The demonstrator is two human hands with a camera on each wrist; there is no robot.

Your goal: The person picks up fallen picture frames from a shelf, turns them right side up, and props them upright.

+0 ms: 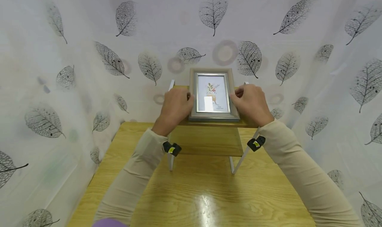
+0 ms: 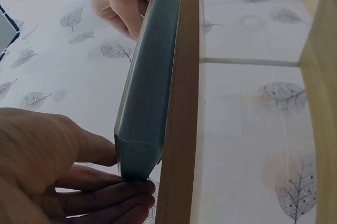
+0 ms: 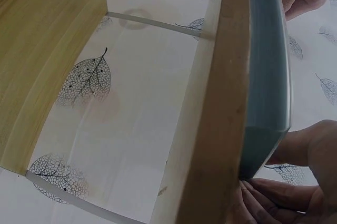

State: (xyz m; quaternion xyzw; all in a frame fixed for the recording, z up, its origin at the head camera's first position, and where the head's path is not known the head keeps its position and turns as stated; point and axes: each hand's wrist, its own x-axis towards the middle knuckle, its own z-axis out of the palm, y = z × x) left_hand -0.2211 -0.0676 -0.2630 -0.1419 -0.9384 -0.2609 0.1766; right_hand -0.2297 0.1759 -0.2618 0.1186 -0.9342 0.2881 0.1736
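Observation:
A picture frame (image 1: pixel 212 91) with a pale border, silver inner edge and a flower drawing lies face up at the top board (image 1: pixel 185 122) of a small two-tier rack. My left hand (image 1: pixel 177 104) pinches its left side; in the left wrist view the thumb (image 2: pixel 97 147) is on the face side and the fingers curl toward the underside. On the opposite side my right hand (image 1: pixel 252 102) holds the frame the same way, seen in the right wrist view. The frame's blue-grey edge (image 3: pixel 268 66) runs close along the board; whether it fully rests there I cannot tell.
The rack's lower board (image 1: pixel 206 140) sits beneath, with white metal legs (image 1: pixel 238 162) standing on the wood-grain table (image 1: pixel 191 193). A leaf-print curtain (image 1: pixel 179 21) encloses the table at the back and both sides. Something purple (image 1: pixel 109 223) shows at the bottom edge.

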